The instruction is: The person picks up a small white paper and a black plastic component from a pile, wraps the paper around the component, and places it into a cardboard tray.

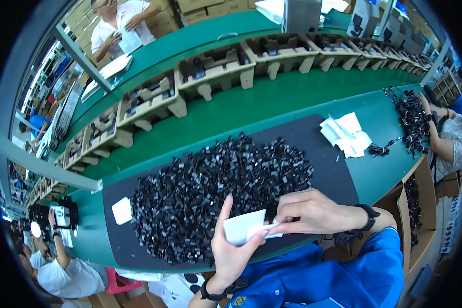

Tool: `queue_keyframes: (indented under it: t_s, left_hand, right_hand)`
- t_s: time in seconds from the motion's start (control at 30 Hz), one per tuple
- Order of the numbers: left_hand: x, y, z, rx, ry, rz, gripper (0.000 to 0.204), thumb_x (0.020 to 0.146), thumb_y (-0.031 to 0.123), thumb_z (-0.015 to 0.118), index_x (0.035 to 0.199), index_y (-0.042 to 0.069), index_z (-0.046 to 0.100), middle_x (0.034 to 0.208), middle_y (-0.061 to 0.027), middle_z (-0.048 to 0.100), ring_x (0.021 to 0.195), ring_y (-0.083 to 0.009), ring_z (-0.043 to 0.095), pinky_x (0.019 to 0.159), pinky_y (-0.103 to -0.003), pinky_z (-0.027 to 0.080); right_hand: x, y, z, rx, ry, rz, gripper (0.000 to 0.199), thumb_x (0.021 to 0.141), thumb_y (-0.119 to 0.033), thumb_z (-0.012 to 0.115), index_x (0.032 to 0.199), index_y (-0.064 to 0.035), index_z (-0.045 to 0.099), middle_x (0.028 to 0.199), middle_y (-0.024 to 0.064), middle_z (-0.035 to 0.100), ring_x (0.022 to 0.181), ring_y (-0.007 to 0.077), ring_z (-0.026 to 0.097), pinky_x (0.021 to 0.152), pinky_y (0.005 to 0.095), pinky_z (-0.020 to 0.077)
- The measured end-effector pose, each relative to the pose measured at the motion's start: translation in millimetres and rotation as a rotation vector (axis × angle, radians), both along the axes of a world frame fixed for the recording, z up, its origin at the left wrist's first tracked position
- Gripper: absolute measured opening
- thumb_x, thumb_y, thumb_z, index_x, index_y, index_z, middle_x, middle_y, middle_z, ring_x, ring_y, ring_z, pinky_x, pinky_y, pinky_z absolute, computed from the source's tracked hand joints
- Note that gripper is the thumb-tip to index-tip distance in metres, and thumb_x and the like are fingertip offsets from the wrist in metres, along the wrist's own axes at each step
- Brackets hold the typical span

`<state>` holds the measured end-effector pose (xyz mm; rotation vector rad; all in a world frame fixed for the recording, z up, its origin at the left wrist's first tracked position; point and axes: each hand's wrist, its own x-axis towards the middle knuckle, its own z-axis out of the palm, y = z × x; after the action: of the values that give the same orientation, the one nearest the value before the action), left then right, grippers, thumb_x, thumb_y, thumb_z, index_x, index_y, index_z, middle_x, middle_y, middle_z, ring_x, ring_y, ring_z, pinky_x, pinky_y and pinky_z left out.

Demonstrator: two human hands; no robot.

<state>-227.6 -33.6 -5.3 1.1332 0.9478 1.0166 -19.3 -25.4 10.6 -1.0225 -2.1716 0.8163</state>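
Note:
Near the front edge of the bench, my left hand [231, 254] holds a small white paper [243, 226] between its thumb and fingers, with the index finger pointing up. My right hand [313, 211] pinches the right edge of the same paper, where a narrow strip looks folded or rolled. I cannot tell whether it is one sheet or several. Black bands circle both wrists. Just beyond my hands a wide heap of small black parts with shiny metal-like ends [210, 190] covers much of a dark mat [336, 182].
White papers [346, 133] lie at the mat's far right corner, and a small white stack [121, 211] at its left. Brown moulded trays [215, 69] line the green belt beyond. Black cables [410, 120] lie near a co-worker's hand at right. A cardboard box [423, 220] stands beside me.

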Motion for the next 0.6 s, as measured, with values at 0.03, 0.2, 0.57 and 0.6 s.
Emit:
queue_keyframes:
  t_s: [0.03,0.2,0.57,0.6]
  left_hand:
    - [-1.2,0.5,-4.1,0.016,-0.01,-0.02,0.083,0.074,-0.004,0.072,0.141,0.001,0.023,0.111,-0.016,0.057,0.093,-0.0219,0.063,0.075,-0.031,0.056]
    - [-11.3,14.7,-27.6,0.552,0.368,0.036,0.084,0.071,0.002,0.077,0.138,-0.003,0.027,0.108,-0.0196,0.06,0.089,-0.022,0.064,0.07,-0.028,0.056]
    - [-70.4,42.7,37.6,0.085,0.041,0.547,0.052,0.089,0.003,0.051,0.137,0.001,0.032,0.095,-0.0194,0.06,0.068,-0.0243,0.064,0.057,-0.034,0.057]
    - [-78.6,44.6,38.7,0.066,0.047,0.544,0.052,0.089,0.002,0.051,0.138,0.001,0.032,0.098,-0.0196,0.059,0.07,-0.0245,0.064,0.059,-0.035,0.057]
  right_hand:
    - [1.1,3.6,-4.1,0.016,-0.01,-0.02,0.022,0.081,-0.024,0.067,0.083,-0.0021,0.066,0.074,0.0043,0.059,0.059,0.0186,0.056,0.049,0.0279,0.0443]
    - [-8.1,29.5,-3.3,-0.085,0.036,0.161,0.026,0.08,-0.026,0.067,0.074,-0.0017,0.063,0.07,0.008,0.058,0.061,0.0235,0.059,0.05,0.0337,0.044]
    - [20.5,202.5,97.7,0.293,-0.042,-0.361,0.017,0.076,-0.02,0.068,0.069,-0.0046,0.064,0.066,0.0078,0.06,0.059,0.0162,0.057,0.055,0.0286,0.0448]
    - [34.4,237.2,103.2,0.53,-0.211,-0.678,0.023,0.077,-0.025,0.068,0.071,-0.0035,0.065,0.065,0.0104,0.062,0.06,0.021,0.061,0.055,0.0328,0.046]
